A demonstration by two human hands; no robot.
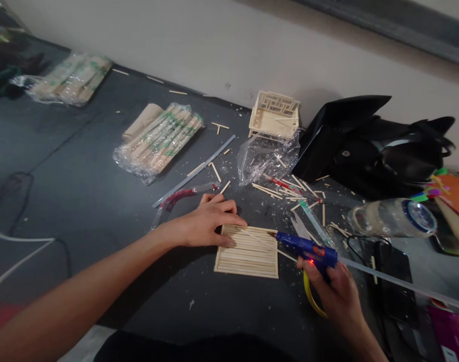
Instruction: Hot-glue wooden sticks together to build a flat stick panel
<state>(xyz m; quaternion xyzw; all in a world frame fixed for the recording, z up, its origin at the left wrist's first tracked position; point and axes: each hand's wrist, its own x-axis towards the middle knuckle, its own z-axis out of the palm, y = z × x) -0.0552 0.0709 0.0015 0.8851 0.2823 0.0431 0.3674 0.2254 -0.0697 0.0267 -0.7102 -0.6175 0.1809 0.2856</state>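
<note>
A rectangular panel of thin wooden sticks point(248, 261) lies flat on the dark table in front of me. My left hand point(210, 221) grips its upper left corner, with the thumb on the face and the index finger along the top edge. Across the panel, a thin loose stick point(285, 255) slants past the right edge. My right hand point(337, 289) is wrapped round a blue hot glue gun point(306, 248) with a lit red light. The gun's tip is at the panel's upper right corner. A long clear glue stick point(398, 282) extends from behind the gun.
Bagged bundles of sticks point(165, 141) lie at the back left. A small stick-built model point(275, 115) stands by the wall, beside a black bag point(365, 146). Loose sticks and crumbs litter the middle. On the right are a clear jar point(391, 217), a phone point(397, 284) and cables.
</note>
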